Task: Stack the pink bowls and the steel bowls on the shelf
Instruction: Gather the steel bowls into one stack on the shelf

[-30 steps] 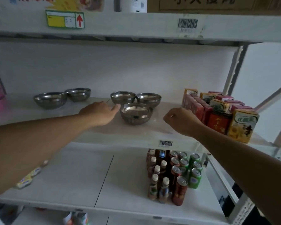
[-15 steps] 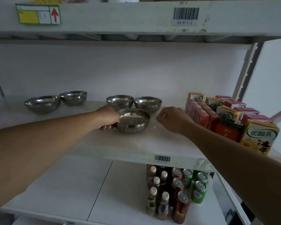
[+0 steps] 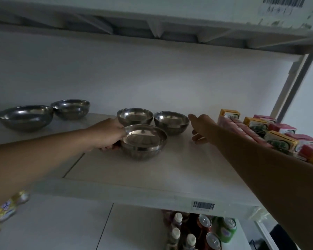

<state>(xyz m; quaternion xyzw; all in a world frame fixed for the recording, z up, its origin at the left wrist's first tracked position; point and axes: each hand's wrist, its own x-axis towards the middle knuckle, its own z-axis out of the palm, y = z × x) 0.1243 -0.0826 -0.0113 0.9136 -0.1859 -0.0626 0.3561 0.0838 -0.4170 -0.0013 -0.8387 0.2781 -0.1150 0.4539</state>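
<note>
Fingers of left hand (image 3: 107, 135) clamped on front steel bowl (image 3: 144, 140) rim, right hand (image 3: 201, 127) fingers spread apart beside back bowl (image 3: 171, 121), shelf (image 3: 134, 177) beneath.

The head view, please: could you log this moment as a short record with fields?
steel bowls: five on the shelf, none stacked
left hand: grips the near rim of the front bowl
right hand: open, reaching beside the right rear bowl, not touching
pink bowls: not visible
right side: drink cartons
</note>
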